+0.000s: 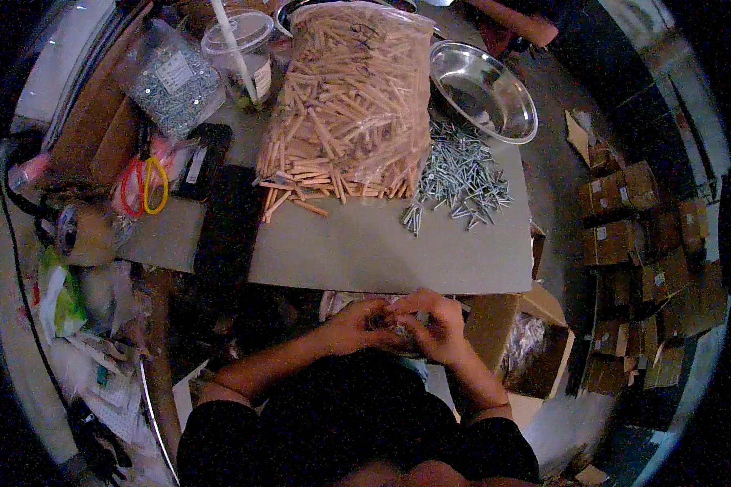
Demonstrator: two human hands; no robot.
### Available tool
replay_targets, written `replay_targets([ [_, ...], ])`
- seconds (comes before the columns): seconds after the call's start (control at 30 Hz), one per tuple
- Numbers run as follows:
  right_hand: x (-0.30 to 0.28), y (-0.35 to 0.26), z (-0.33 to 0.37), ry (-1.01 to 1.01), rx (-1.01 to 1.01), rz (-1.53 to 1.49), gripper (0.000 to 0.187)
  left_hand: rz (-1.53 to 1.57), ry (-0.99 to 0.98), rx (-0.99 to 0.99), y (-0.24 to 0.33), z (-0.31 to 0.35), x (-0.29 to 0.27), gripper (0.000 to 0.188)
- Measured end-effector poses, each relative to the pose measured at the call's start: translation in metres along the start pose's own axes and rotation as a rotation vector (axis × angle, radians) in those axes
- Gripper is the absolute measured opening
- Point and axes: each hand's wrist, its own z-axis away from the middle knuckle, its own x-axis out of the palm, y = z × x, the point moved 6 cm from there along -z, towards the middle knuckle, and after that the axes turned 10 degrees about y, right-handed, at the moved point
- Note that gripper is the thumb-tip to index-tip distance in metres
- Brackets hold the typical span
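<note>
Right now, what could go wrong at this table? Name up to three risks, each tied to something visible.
1. The pile of screws sits loose near the right edge of the table, so a knock might send some over.
2. Wooden dowels lie loose at the near end of the clear bag; nudging it could spill more.
3. The left grip and right grip are close together at the table's near edge, so anything dropped could miss it.

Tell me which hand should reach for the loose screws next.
Likely the right hand: it is closer to the screws, which lie toward the right side of the tabletop. The left hand is farther left.
</note>
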Motion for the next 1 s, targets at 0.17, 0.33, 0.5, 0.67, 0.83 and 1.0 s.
replay_targets([
  [0.17,0.006,-0.008,-0.003,-0.249,-0.065,0.136,0.023,-0.156,-0.018,0.278,0.024,0.0,0.01,0.035],
  [0.33,-0.032,0.032,-0.044,0.043,0.393,0.138,0.027,-0.288,-0.095,0.223,0.012,-0.002,0.009,0.027],
  [0.5,-0.033,0.031,-0.086,-0.084,-0.311,0.707,0.028,-0.245,-0.094,0.218,0.018,0.0,0.011,0.024],
  [0.67,-0.035,0.035,-0.088,-0.15,-0.275,0.671,0.028,-0.244,-0.064,0.251,0.01,-0.002,0.007,0.023],
  [0.83,-0.035,0.032,-0.087,-0.147,-0.195,0.631,0.026,-0.285,-0.061,0.211,0.005,-0.008,0.01,0.024],
  [1.0,-0.036,0.04,-0.083,-0.221,0.37,0.373,0.022,-0.32,-0.064,0.103,-0.012,-0.023,0.011,0.028],
])
